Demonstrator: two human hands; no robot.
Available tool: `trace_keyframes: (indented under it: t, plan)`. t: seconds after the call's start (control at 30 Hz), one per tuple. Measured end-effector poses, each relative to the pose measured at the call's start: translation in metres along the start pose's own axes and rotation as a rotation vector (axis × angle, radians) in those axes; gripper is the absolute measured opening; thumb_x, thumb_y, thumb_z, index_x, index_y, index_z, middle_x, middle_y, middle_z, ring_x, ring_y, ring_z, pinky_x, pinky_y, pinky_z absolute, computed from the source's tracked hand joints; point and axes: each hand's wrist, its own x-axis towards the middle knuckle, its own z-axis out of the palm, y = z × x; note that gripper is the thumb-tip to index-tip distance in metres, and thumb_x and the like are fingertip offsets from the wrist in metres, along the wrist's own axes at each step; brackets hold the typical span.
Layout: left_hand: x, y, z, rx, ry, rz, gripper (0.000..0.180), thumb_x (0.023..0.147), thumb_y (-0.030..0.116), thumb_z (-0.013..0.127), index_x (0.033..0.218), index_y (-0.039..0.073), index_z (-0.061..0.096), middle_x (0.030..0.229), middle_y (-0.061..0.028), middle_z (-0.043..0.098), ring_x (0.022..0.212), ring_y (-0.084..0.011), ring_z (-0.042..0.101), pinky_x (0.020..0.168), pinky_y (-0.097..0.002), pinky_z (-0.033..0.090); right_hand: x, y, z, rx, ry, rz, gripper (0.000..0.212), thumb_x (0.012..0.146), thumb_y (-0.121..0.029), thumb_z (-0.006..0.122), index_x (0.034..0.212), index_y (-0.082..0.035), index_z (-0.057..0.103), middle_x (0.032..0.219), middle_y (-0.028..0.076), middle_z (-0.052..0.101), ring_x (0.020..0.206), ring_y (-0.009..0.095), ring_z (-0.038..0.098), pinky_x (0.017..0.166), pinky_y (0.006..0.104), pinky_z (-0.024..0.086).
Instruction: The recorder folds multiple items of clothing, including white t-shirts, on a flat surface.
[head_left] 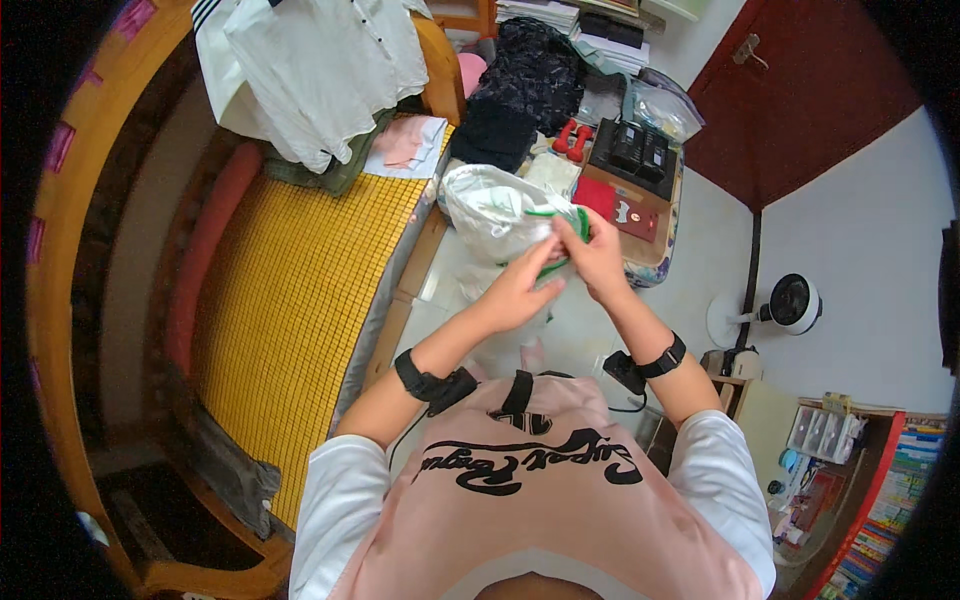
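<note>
White plastic bag [492,212] with green trim is held up in front of the person's chest, over the gap between the bed and a cluttered low table [655,262]. Both hands meet at its right edge: the left hand [520,290] has its fingers closed around the bunched plastic from below, and the right hand [597,255] pinches the green-edged rim from above. Each wrist wears a black band. To the left lies a yellow woven mat [290,300] on the wooden bed, with pale clothes [320,70] heaped at its far end. Beyond the bag sit dark garments [525,85], two red dumbbells [572,140] and a black box. A small white fan [790,303] stands on the floor at right.
</note>
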Motion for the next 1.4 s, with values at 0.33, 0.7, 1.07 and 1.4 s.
trace_keyframes:
  t: [0.33,0.7,1.07,1.4]
  plan:
    - [0.024,0.022,-0.114,0.34,-0.044,-0.281,0.017,0.084,0.007,0.046,0.095,0.001,0.058,0.087,-0.0121,0.061,0.083,-0.024,0.058,0.075,-0.0316,0.046,0.019,-0.015,-0.018,-0.287,-0.015,-0.295,0.017,0.083,-0.014,0.059,0.091,0.001,0.058,0.071,-0.002,0.055,0.067,0.005,0.046,0.061,0.0212,0.039]
    - [0.009,-0.033,-0.138,0.974,-0.785,0.063,0.059,0.066,0.019,0.066,0.117,0.008,0.038,0.094,-0.017,0.059,0.096,-0.033,0.053,0.093,-0.0367,0.035,0.028,-0.021,-0.056,-0.576,-0.111,-0.369,0.014,0.078,-0.007,0.06,0.089,0.001,0.06,0.069,0.005,0.06,0.064,0.008,0.053,0.06,0.0241,0.043]
    - [0.09,0.061,-0.195,1.276,-0.439,0.514,0.02,0.054,0.016,0.068,0.072,0.009,0.061,0.1,-0.0058,0.055,0.099,-0.0235,0.051,0.091,-0.0391,0.036,0.058,-0.056,-0.053,-0.933,-0.023,-0.543,0.014,0.074,-0.009,0.063,0.086,-0.003,0.059,0.075,0.013,0.061,0.061,0.027,0.059,0.056,0.0312,0.046]
    - [0.105,0.08,-0.266,1.493,0.032,0.415,0.027,0.062,0.003,0.059,0.088,0.011,0.061,0.107,-0.003,0.051,0.093,-0.0235,0.053,0.084,-0.0357,0.041,0.124,-0.058,-0.023,-0.625,0.109,-0.41,0.021,0.078,-0.016,0.057,0.093,-0.003,0.063,0.072,0.013,0.063,0.063,0.017,0.058,0.061,0.0289,0.045]
